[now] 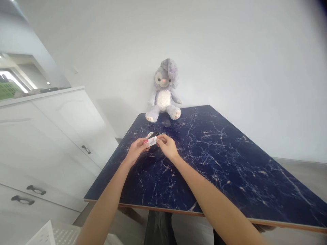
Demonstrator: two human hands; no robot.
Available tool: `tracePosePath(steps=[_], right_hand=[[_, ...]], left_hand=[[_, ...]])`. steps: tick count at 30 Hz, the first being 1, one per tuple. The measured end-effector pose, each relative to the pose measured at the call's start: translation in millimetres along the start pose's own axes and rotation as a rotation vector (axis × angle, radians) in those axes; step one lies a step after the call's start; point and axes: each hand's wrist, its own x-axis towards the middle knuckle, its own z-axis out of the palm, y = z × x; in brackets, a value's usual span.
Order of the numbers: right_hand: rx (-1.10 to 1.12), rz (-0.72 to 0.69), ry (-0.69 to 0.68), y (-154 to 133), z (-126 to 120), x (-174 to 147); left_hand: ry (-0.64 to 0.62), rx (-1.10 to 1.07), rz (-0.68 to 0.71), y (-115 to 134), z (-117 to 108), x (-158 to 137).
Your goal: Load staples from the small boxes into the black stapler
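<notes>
Head view, with the small pack in the hands as the clock's centre and twelve straight up: a pale wall (230, 68) fills everything from eleven round to three. Against it stands a table (230, 170) with a dark blue, white-veined marble-pattern top and a brown edge; it reaches widest towards four o'clock. White cabinets (58, 143) take up nine o'clock, standing beyond the table's left edge.

At twelve, a grey plush toy (163, 98) with a cream belly sits upright on the table's far end, its back to the wall and its feet pointing this way. Beneath the table's near edge, at six, a dark trouser leg (158, 228) shows. Between seven and eight, a white perforated object (63, 234) is cut off by the frame. Between nine and ten, a green basket (7, 90) stands on the cabinets.

The left hand (136, 149), at eight, pinches one end of the pack between thumb and fingers; the right hand (166, 146), between three and four, pinches the opposite end. The small pack (151, 141), white with a red part towards the left hand, is held slightly tilted over the table. Just beyond it, around one, lies a black item (155, 134), too small to identify.
</notes>
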Motion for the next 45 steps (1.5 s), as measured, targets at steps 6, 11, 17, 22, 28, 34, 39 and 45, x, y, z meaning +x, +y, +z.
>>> tracePosePath(steps=[6,11,17,22,28,34,39,45], right_hand=[[-0.089,-0.011,0.057,8.9,-0.9,4.5],[-0.071,0.036,0.129,15.4,-0.7,5.3],[-0.196,-0.011,0.011,9.7,2.1,0.2],[-0.354,-0.143,-0.036,6.9,-2.0,-1.8],[-0.872,-0.165,0.144,24.4,-21.7,10.8],[-1.077,-0.03,0.057,28.9,-19.8,37.7],[-1.077,-0.013,-0.006,29.0,-22.2,47.2],[-1.076,-0.059,-0.06,31.2,-25.6,44.2]], left_hand=[[0.023,0.024,0.018,-0.4,0.9,0.0],[0.017,0.061,0.032,0.7,1.2,-1.2],[0.06,0.083,0.073,-1.3,1.2,0.7],[0.393,-0.039,0.119,-14.5,-10.3,14.9],[0.657,0.384,0.002,-33.4,-37.1,25.0],[0.496,0.533,0.057,-28.7,-36.3,20.8],[0.304,0.763,0.283,-18.4,-28.4,10.4],[0.234,0.923,0.303,-19.0,-21.6,7.6]])
